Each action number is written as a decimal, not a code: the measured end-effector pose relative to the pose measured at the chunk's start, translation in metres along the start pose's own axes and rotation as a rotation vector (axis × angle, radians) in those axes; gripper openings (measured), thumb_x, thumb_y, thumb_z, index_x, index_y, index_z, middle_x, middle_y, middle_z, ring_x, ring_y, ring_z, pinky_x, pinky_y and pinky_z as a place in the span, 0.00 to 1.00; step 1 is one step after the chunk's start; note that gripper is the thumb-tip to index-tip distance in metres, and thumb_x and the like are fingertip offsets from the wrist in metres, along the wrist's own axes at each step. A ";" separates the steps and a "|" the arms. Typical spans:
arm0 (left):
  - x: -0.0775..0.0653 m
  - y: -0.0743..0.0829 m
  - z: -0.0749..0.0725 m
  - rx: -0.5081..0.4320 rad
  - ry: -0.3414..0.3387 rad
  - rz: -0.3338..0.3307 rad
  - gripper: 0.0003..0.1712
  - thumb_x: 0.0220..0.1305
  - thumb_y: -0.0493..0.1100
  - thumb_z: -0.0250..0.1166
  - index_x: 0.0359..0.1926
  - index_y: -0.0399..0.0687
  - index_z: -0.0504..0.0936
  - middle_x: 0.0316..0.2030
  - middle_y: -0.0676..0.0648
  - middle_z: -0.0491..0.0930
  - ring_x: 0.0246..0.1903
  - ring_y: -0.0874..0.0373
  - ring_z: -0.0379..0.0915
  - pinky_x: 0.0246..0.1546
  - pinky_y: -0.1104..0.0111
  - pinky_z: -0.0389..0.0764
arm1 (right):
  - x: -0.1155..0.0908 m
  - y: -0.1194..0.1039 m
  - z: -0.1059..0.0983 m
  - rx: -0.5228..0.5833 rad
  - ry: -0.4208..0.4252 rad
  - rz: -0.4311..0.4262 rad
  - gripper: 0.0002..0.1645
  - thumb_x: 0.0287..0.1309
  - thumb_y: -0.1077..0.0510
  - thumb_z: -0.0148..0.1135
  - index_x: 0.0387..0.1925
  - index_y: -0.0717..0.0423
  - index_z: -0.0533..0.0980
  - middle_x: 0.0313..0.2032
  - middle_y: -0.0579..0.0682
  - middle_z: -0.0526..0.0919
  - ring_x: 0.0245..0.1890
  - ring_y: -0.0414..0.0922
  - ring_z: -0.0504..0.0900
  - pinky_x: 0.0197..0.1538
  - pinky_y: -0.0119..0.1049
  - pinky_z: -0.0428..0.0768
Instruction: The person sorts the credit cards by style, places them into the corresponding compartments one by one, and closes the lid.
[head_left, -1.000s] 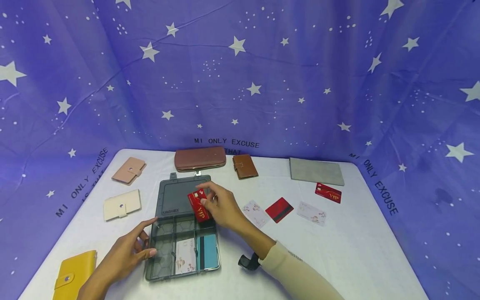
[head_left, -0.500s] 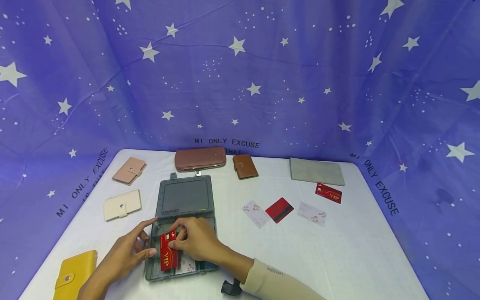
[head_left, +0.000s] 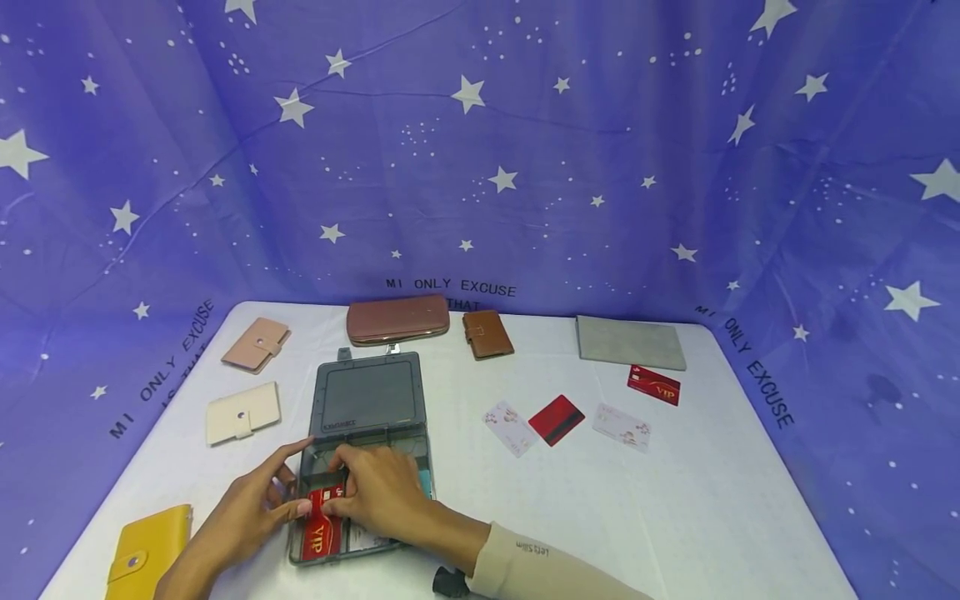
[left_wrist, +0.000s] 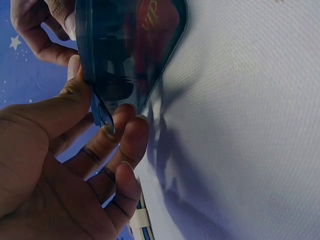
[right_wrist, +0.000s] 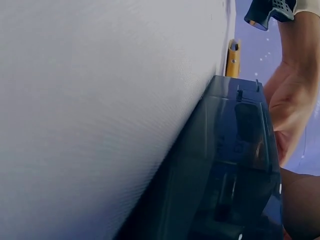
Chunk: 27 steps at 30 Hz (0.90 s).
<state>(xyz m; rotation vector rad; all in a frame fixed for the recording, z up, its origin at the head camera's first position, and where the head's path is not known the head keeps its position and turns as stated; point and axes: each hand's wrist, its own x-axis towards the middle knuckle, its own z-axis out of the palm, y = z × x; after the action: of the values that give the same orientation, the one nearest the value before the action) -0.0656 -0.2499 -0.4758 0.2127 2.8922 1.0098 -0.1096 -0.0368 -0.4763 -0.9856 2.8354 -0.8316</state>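
Note:
A smoky grey divided plastic box (head_left: 295, 552) lies on the white table with its lid (head_left: 367, 392) folded back. My left hand (head_left: 240, 512) holds the box's left side, thumb at the rim and fingers along the outer wall in the left wrist view. My right hand (head_left: 386, 492) reaches over the compartments, thumb and index finger pinching the red VIP card (head_left: 318, 537) in the front left compartment. Through the box wall (left_wrist: 112, 55) that card shows tilted. Under my right hand, a white floral card (head_left: 363, 542) and a blue card (head_left: 425, 481) are mostly hidden.
Right of the box lie a floral card (head_left: 511, 428), a red striped card (head_left: 557, 420), a pale card (head_left: 622, 427) and another red VIP card (head_left: 654, 385). Wallets ring the table: yellow (head_left: 150, 546), cream (head_left: 242, 412), pink (head_left: 257, 344), maroon (head_left: 397, 320), brown (head_left: 488, 334), grey (head_left: 631, 342).
My right hand has carried the red VIP card from over the lid leftward and down into the front left compartment. My left hand has stayed at the box's left side.

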 end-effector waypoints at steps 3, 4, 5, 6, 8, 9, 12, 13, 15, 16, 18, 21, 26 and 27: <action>0.000 0.000 0.000 -0.001 -0.005 -0.008 0.47 0.52 0.48 0.75 0.72 0.62 0.63 0.38 0.53 0.77 0.26 0.71 0.71 0.29 0.72 0.72 | 0.000 0.002 -0.002 0.052 -0.018 -0.007 0.24 0.50 0.39 0.76 0.46 0.40 0.80 0.17 0.27 0.73 0.17 0.24 0.67 0.20 0.22 0.66; 0.000 0.000 0.000 -0.004 -0.007 -0.009 0.47 0.52 0.48 0.75 0.72 0.62 0.63 0.38 0.53 0.77 0.26 0.71 0.71 0.29 0.72 0.72 | 0.000 0.003 -0.004 0.085 -0.027 -0.010 0.23 0.51 0.40 0.75 0.47 0.41 0.80 0.17 0.28 0.73 0.16 0.25 0.68 0.19 0.22 0.67; 0.000 0.000 0.000 -0.006 -0.008 -0.009 0.48 0.52 0.48 0.76 0.72 0.62 0.63 0.38 0.52 0.77 0.26 0.71 0.71 0.30 0.72 0.72 | 0.000 0.005 -0.006 0.121 -0.035 -0.011 0.22 0.52 0.41 0.75 0.47 0.41 0.80 0.18 0.28 0.73 0.16 0.25 0.68 0.19 0.23 0.67; 0.000 0.000 0.000 -0.007 -0.009 -0.009 0.48 0.52 0.48 0.76 0.72 0.62 0.63 0.38 0.52 0.77 0.26 0.71 0.71 0.29 0.72 0.72 | 0.000 0.007 -0.009 0.158 -0.039 -0.011 0.22 0.52 0.41 0.74 0.47 0.42 0.80 0.18 0.28 0.74 0.16 0.26 0.68 0.19 0.23 0.67; 0.000 0.000 0.000 0.002 -0.011 -0.007 0.48 0.52 0.49 0.76 0.72 0.62 0.63 0.38 0.52 0.77 0.26 0.72 0.70 0.29 0.72 0.72 | -0.002 0.014 -0.015 0.225 -0.035 -0.016 0.22 0.53 0.42 0.74 0.48 0.42 0.80 0.20 0.28 0.75 0.16 0.27 0.68 0.18 0.23 0.68; 0.000 0.000 -0.001 0.004 -0.011 -0.008 0.48 0.52 0.49 0.76 0.72 0.62 0.63 0.38 0.52 0.77 0.26 0.71 0.70 0.29 0.72 0.72 | -0.002 0.017 -0.019 0.257 -0.027 -0.015 0.22 0.53 0.42 0.74 0.48 0.42 0.80 0.21 0.28 0.76 0.15 0.28 0.68 0.18 0.24 0.68; 0.000 -0.001 -0.001 0.009 -0.009 -0.014 0.48 0.52 0.49 0.76 0.72 0.63 0.63 0.39 0.52 0.77 0.26 0.71 0.69 0.29 0.72 0.71 | -0.005 0.032 -0.032 0.313 0.016 -0.004 0.22 0.53 0.42 0.74 0.48 0.43 0.80 0.23 0.29 0.78 0.14 0.30 0.68 0.18 0.26 0.68; 0.000 -0.001 -0.001 0.009 -0.007 -0.015 0.48 0.52 0.49 0.76 0.72 0.63 0.63 0.39 0.52 0.77 0.26 0.71 0.69 0.28 0.72 0.71 | -0.006 0.038 -0.037 0.327 0.031 0.006 0.22 0.52 0.42 0.75 0.48 0.43 0.80 0.24 0.30 0.79 0.14 0.30 0.69 0.18 0.27 0.68; 0.000 -0.001 0.000 0.003 0.001 -0.012 0.48 0.51 0.48 0.76 0.72 0.63 0.64 0.38 0.52 0.77 0.26 0.71 0.69 0.28 0.72 0.71 | -0.009 0.051 -0.048 0.351 0.051 0.039 0.23 0.52 0.44 0.75 0.48 0.44 0.80 0.26 0.33 0.81 0.15 0.32 0.70 0.19 0.28 0.68; 0.000 -0.002 0.000 0.004 0.004 -0.009 0.48 0.51 0.48 0.76 0.72 0.63 0.64 0.38 0.52 0.77 0.26 0.71 0.69 0.28 0.72 0.70 | -0.011 0.058 -0.053 0.355 0.064 0.057 0.23 0.51 0.45 0.76 0.48 0.45 0.81 0.27 0.34 0.82 0.16 0.33 0.71 0.19 0.28 0.69; 0.000 -0.002 0.000 0.003 0.009 0.001 0.48 0.51 0.48 0.76 0.72 0.63 0.64 0.38 0.53 0.77 0.26 0.71 0.68 0.28 0.72 0.70 | -0.014 0.074 -0.063 0.351 0.081 0.107 0.24 0.50 0.45 0.77 0.49 0.45 0.81 0.29 0.38 0.83 0.18 0.36 0.73 0.21 0.29 0.70; 0.000 -0.002 -0.001 0.001 0.010 0.011 0.48 0.51 0.48 0.76 0.72 0.62 0.64 0.38 0.53 0.77 0.26 0.71 0.68 0.28 0.72 0.70 | -0.022 0.098 -0.077 0.334 0.099 0.187 0.26 0.47 0.45 0.79 0.49 0.44 0.82 0.33 0.42 0.84 0.22 0.39 0.75 0.23 0.30 0.71; 0.000 -0.002 -0.002 -0.007 0.004 0.011 0.48 0.51 0.48 0.76 0.72 0.63 0.64 0.38 0.52 0.76 0.26 0.71 0.69 0.29 0.72 0.71 | -0.035 0.132 -0.097 0.243 0.109 0.330 0.29 0.43 0.44 0.81 0.48 0.45 0.82 0.36 0.44 0.83 0.28 0.41 0.77 0.30 0.34 0.73; 0.000 -0.002 -0.002 -0.008 0.003 0.010 0.48 0.51 0.48 0.76 0.72 0.63 0.64 0.38 0.52 0.76 0.26 0.71 0.69 0.29 0.72 0.71 | -0.037 0.138 -0.099 0.212 0.109 0.357 0.29 0.42 0.44 0.81 0.48 0.45 0.82 0.36 0.44 0.83 0.31 0.41 0.78 0.32 0.35 0.73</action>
<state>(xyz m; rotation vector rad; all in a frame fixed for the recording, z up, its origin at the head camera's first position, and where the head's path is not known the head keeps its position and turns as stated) -0.0665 -0.2523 -0.4755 0.2253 2.8918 1.0244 -0.1776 0.1231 -0.4649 -0.4036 2.8057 -1.1348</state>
